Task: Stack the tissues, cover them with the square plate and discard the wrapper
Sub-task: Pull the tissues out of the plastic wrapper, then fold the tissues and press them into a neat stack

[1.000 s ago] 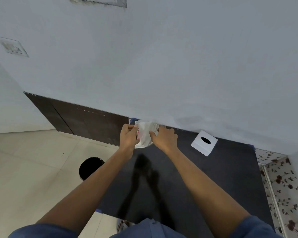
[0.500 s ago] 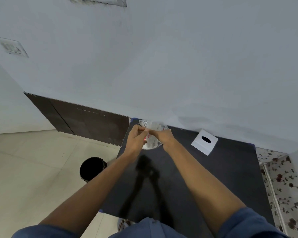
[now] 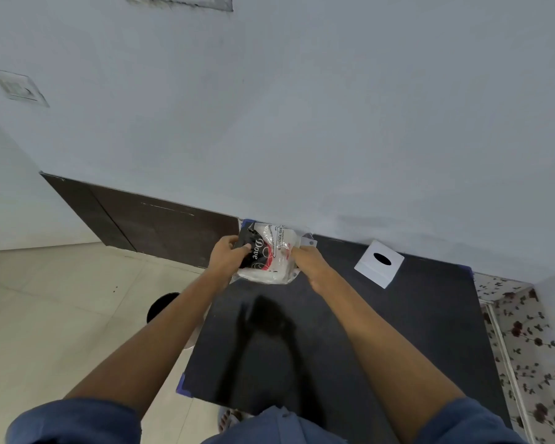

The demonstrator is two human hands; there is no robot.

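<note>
Two hands on one tissue pack, far edge of black table

1. Wall [image 3: 302, 123]: pale grey, fills the upper view; dark brown skirting panel [image 3: 161, 229] along its base at left.
2. Floor [image 3: 61, 299]: cream tiles, left of the table.
3. Table [image 3: 382, 341]: black top, blue tape at its corners, far edge against the wall; dark shadow of the arms on its near middle.
4. Floral cloth [image 3: 532, 354]: white with dark red flowers, right of the table.
5. Bin [image 3: 161, 307]: round, black, on the floor just left of the table, partly hidden by the left forearm.
6. Square plate [image 3: 378, 263]: white, with a black oval hole in its top face, lying on the far right of the table, apart from the hands.
7. Tissue pack [image 3: 269, 254]: clear plastic wrapper printed black, red and white, lettered "Dove", white tissues visible inside; held at the table's far left corner, beside the wall.
8. Left hand [image 3: 228, 259]: fingers closed on the pack's left side.
9. Right hand [image 3: 310, 264]: gripping the pack's right edge. Hands are close together, the pack between them.
</note>
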